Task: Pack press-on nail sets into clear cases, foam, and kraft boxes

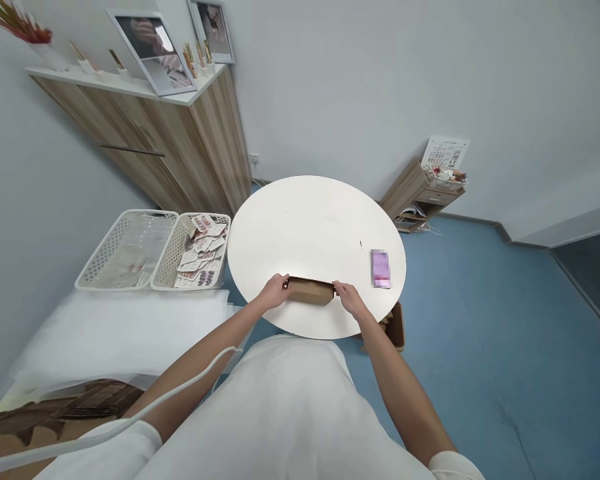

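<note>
Over the near part of a round white table (315,227), a small brown cardboard box (310,291) is held between my two hands. My left hand (275,291) is closed on its left end, and my right hand (349,297) grips the right end. The box has a dark upper edge; its inside cannot be made out well. On the table to the right lies a pink-purple item (381,269), blurred out, with a tiny dark object (361,245) near it.
Left of the table are a white basket of printed packets (200,257) and another basket with clear plastic (125,250). Flattened brown cardboard (65,413) lies lower left. An open carton (395,327) stands under the table's right edge. A wooden cabinet (180,140) is behind.
</note>
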